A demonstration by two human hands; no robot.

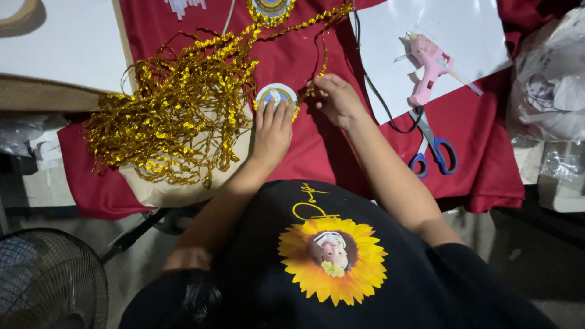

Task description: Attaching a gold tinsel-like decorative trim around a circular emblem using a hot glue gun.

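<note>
Far left, low: black fan grille on the floor, not involved. Above it a white board at the counter's top-left corner.

Red cloth covers the counter. On its left half sits a big loose heap of gold trim, piled over a tan sheet that pokes out below it.

Left hand: flat, fingers extended and together, pressing down on a small round white disc with a blue-and-gold centre. Not a grip, just a hold-down. Fingertips cover the disc's lower half.

Disc lies on the red cloth just right of the heap, between the two hands.

Right hand: fingers curled, pinched on a gold trim strand just off the disc's right edge. The strand runs up from the pinch and curves away toward the top edge; its lower end meets the disc rim on the right side. Exact contact point is hidden by the fingers.

Key relation: disc is directly left of the right hand, touching distance, with the strand's long axis roughly vertical in frame, tangent to the rim. Right hand is the one on the strand; left only pins.

Further right: white paper carrying a pink glue gun, nozzle pointing upper-left, black cord trailing off. Blue-handled scissors just below it. Far right, clear plastic bags.
</note>
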